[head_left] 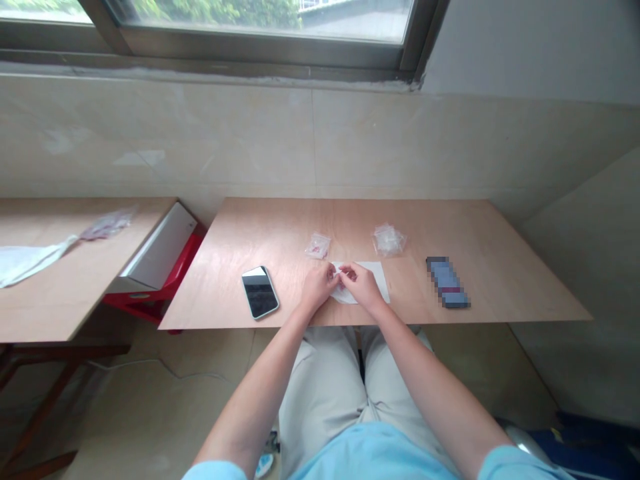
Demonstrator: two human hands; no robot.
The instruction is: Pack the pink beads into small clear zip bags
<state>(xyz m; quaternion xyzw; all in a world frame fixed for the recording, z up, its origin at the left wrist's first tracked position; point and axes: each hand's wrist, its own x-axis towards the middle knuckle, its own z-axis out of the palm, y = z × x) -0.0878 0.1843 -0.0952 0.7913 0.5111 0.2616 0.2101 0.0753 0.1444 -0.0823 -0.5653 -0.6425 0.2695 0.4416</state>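
My left hand (318, 285) and my right hand (362, 285) meet over a white sheet of paper (381, 275) at the middle of the table's near side. Both have bent fingers pinched together, with the fingertips almost touching. Something small and pale, with a hint of red, shows between them, too small to name. Just beyond my left hand lies a small clear plastic bag (319, 245) with reddish bits inside. A pile of clear plastic bags (389, 240) rests past the paper, farther from my right hand.
Left of my hands a phone (261, 293) lies on the wooden table (210, 293). A blurred-out dark device (449, 283) is at the right. Across a gap, another table (45, 307) carries a white cloth (35, 261) and plastic bags (109, 224). A red stool (150, 300) stands between.
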